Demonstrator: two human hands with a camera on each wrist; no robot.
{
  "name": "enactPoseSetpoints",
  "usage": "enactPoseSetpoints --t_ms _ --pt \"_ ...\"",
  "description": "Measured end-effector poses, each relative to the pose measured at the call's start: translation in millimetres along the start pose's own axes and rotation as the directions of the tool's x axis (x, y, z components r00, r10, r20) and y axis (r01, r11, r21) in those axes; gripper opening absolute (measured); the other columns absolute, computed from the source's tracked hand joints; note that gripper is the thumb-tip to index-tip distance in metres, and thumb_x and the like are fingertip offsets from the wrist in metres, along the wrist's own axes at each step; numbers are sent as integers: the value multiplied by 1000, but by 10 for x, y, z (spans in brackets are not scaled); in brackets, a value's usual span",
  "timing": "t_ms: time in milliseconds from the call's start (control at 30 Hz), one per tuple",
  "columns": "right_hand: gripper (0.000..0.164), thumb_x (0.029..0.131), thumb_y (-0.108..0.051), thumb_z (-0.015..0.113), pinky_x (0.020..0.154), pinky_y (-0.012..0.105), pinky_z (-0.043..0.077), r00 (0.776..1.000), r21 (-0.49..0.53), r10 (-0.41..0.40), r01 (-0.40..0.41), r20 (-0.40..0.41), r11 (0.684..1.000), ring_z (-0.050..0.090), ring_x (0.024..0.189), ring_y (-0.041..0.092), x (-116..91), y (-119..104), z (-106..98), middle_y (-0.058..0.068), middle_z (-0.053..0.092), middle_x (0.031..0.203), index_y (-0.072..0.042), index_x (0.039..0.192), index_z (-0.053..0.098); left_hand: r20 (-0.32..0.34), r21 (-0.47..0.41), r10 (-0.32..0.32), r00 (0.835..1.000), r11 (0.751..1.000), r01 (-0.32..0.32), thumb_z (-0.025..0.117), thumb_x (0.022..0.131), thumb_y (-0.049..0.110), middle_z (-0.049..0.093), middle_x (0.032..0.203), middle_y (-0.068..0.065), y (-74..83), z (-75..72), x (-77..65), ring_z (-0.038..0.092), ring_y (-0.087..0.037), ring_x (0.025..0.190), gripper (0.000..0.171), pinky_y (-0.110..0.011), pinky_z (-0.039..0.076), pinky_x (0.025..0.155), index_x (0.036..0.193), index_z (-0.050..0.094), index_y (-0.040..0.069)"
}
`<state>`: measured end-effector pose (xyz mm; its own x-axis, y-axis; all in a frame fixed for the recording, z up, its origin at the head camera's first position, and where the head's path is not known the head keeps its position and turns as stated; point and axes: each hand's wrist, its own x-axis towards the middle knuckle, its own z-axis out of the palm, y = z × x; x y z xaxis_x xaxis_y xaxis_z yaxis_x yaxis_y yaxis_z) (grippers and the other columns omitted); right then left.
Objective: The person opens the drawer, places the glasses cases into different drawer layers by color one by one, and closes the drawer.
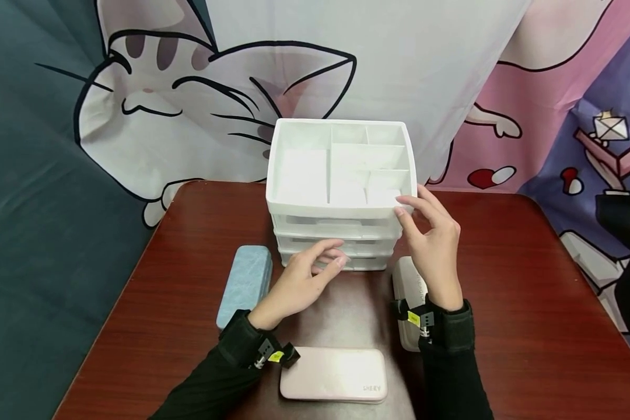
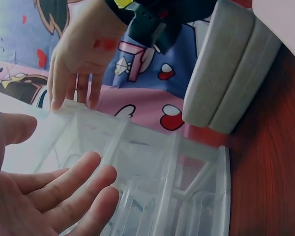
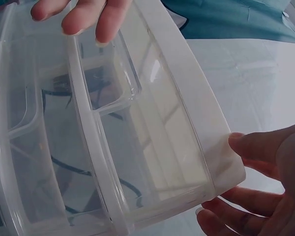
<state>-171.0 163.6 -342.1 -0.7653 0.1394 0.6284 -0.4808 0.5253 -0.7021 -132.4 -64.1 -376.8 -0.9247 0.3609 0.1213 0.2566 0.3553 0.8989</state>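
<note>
A white desktop drawer organizer (image 1: pixel 341 210) stands on the table, with a divided open tray on top and several clear drawers (image 3: pixel 113 162) below. My right hand (image 1: pixel 433 242) grips its front right corner. In the right wrist view the thumb (image 3: pixel 241 142) lies on the front of the white top rim, and the other fingers reach round the side. My left hand (image 1: pixel 304 280) hovers before the lower drawers, fingers loosely bent and holding nothing. The left wrist view shows that hand's spread fingers (image 2: pixel 69 196) over the drawer fronts.
A blue case (image 1: pixel 245 283) lies left of the organizer. A pale pink case (image 1: pixel 333 373) sits near the front, below the left wrist. An off-white case (image 1: pixel 409 280) is partly hidden behind the right wrist. Behind the brown table (image 1: pixel 520 303) hangs a cartoon-print cloth (image 1: pixel 425 64).
</note>
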Motion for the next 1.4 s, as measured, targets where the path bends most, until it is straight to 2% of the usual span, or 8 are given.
enactPoseSetpoints --t_ms 200,333,400,600,733,967,1200,1400 --pt "18 85 -12 74 89 13 40 1000 16 12 -12 -25 1000 61 109 18 -1 -10 30 8 64 129 -7 102 75 14 -116 -29 999 993 30 51 101 26 69 114 -5 14 -7 13 66 -19 97 42 -41 54 84 139 49 9" --pt "17 85 -13 74 85 15 40 999 10 4 -4 -37 1000 60 97 15 1 -13 50 6 65 128 -8 102 75 24 -193 -26 999 981 30 49 102 21 68 115 -13 5 -16 23 65 -31 102 41 -48 54 83 140 47 7" --pt "17 85 -12 73 83 14 40 999 10 1 0 -42 1000 58 94 13 -2 -15 53 6 65 128 -7 102 75 24 -213 -23 999 977 27 48 102 20 68 115 -15 -1 -18 29 65 -32 102 40 -47 55 82 140 47 6" --pt "16 86 -12 72 82 12 38 999 20 14 -14 -42 1000 58 93 15 -8 -33 51 8 64 129 -7 102 74 25 -283 -56 998 957 61 46 103 25 69 112 -13 -14 -10 45 67 -22 97 41 -33 56 76 139 48 6" --pt "17 85 -12 73 82 11 38 999 21 30 -29 -39 999 60 95 18 -6 -33 49 8 64 129 -7 102 75 31 -386 -87 996 918 92 47 102 28 68 113 -17 -13 -18 41 66 -22 97 42 -31 55 76 138 50 5" --pt "17 88 -12 70 84 14 41 999 20 29 -29 -19 999 60 99 15 -14 -21 48 6 63 130 -8 104 74 42 -540 -155 987 827 153 49 100 39 66 114 -17 -23 -33 34 65 -20 94 49 -30 53 77 136 51 5" --pt "16 89 -12 69 87 15 41 1000 13 11 -10 -21 1000 60 104 16 2 -5 43 5 64 129 -7 104 74 50 -626 -207 977 756 192 49 100 39 68 107 -8 -9 -17 77 64 -18 91 46 -26 51 73 134 54 9" --pt "16 89 -12 68 89 17 42 1000 8 10 -10 -18 1000 60 108 18 -2 19 49 5 64 129 -6 103 73 52 -700 -248 967 682 213 49 101 35 67 112 -7 -13 1 93 63 -16 90 43 -25 49 72 136 52 11"
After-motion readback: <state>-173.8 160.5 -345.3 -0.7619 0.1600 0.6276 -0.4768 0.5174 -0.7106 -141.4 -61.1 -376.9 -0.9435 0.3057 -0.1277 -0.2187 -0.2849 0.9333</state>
